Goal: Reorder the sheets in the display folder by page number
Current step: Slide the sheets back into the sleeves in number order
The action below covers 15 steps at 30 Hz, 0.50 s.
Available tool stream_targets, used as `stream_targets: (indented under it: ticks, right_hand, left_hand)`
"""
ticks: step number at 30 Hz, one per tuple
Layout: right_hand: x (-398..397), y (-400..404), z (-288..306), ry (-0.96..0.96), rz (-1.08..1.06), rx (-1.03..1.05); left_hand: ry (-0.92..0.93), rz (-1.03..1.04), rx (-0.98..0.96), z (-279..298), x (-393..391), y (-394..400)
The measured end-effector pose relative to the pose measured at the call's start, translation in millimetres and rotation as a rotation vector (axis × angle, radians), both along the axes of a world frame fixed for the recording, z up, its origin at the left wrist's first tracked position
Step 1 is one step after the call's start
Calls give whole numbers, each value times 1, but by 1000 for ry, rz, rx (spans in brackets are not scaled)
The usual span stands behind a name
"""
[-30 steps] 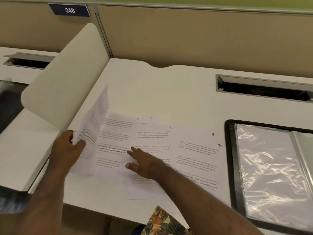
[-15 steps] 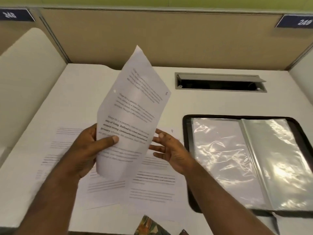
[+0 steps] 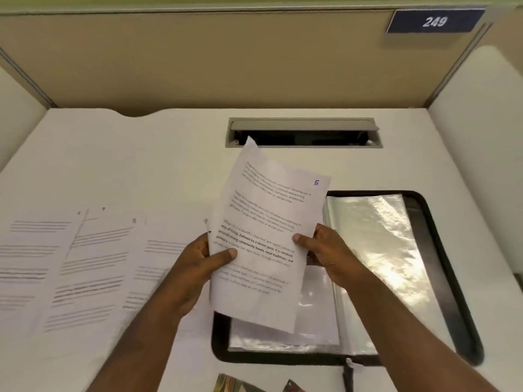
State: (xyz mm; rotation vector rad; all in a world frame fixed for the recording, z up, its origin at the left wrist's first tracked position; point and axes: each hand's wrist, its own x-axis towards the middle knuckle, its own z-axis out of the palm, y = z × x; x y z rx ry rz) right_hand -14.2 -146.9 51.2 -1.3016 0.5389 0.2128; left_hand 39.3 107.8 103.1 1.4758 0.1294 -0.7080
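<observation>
A printed sheet [image 3: 263,216] with a handwritten blue 5 in its top right corner is held up, tilted, over the left page of the open display folder [image 3: 441,250]. My left hand [image 3: 203,258] grips its left edge, thumb on the text. My right hand [image 3: 325,250] grips its right edge. The folder has a black border and shiny clear pockets and lies on the right of the white desk. Several numbered sheets [image 3: 93,258] lie overlapping in a row on the desk to the left, with 7, 8 and 9 readable at their top corners.
A grey cable slot [image 3: 302,134] opens in the desk behind the sheet. Beige partition walls [image 3: 198,58] close the back, with a 249 label [image 3: 434,21]. White side dividers stand left and right. A patterned piece of cloth [image 3: 235,384] shows at the bottom edge.
The sheet, lifted by my left hand from the row, has moved right over the folder. My right hand, open beside it before, now grips its right edge.
</observation>
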Motion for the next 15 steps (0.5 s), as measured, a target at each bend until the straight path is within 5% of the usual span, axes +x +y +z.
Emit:
stream_targets:
  ticks: [9,15]
  right_hand:
    - [-19,-127,-4,-11,-125,-175]
    - [-18,-198,2,-58,-321,-291]
  left_hand:
    - [33,-156,222,-43,5,-77]
    - [-154,-201,445,-66,38,-146]
